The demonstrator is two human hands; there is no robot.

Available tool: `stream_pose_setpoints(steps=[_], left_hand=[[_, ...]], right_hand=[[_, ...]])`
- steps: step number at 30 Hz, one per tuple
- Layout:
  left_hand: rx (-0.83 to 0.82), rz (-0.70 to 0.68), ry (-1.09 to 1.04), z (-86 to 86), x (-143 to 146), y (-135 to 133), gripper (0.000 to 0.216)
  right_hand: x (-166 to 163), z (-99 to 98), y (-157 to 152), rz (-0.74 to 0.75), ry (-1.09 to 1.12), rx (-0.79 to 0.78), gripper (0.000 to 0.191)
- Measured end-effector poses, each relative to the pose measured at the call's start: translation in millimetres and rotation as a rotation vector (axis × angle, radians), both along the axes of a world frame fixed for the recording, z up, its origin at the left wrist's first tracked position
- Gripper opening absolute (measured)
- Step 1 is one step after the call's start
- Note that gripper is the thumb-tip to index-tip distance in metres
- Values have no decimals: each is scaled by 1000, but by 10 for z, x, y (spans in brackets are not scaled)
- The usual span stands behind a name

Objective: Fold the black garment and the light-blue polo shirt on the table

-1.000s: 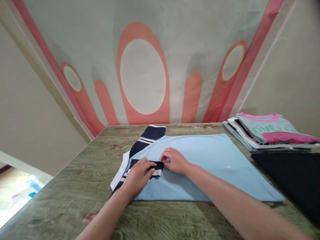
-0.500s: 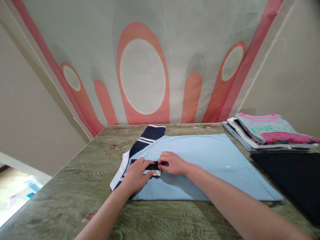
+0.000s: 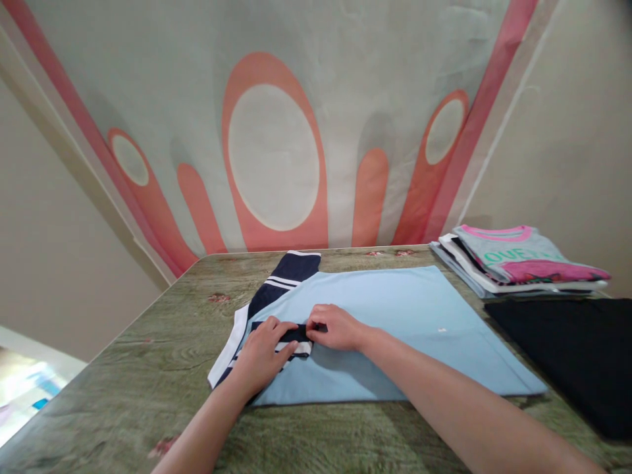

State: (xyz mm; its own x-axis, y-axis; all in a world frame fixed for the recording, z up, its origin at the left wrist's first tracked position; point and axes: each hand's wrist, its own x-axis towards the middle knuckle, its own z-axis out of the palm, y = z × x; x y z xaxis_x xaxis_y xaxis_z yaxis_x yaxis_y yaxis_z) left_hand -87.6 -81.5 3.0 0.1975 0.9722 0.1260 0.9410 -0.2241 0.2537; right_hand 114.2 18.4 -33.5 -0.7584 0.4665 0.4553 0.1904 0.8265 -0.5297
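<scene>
A light blue shirt (image 3: 395, 329) lies flat on the green wood-grain table (image 3: 148, 368), its navy and white striped sleeve (image 3: 284, 273) pointing away at the far left. My left hand (image 3: 261, 355) lies flat with fingers stretched over the folded navy sleeve cuff (image 3: 296, 336) on the shirt's near left part. My right hand (image 3: 333, 327) rests beside it, fingertips pinched on the right end of that cuff. Both forearms reach in from below.
A stack of folded shirts (image 3: 513, 263), pink and grey on top, sits at the table's far right. A black cloth (image 3: 573, 349) lies in front of it. A grey wall hanging with orange ovals (image 3: 271, 151) stands behind the table.
Both hands stay on the navy cuff and have pressed it a little flatter. The view has shifted slightly, so everything sits a bit further left.
</scene>
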Motion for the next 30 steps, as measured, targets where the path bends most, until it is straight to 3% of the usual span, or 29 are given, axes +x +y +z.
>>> stream_pose_setpoints(steps=[30], left_hand=[[-7, -14, -54, -27, -43, 18, 31]], right_hand=[[8, 45, -16, 7, -13, -16, 4]])
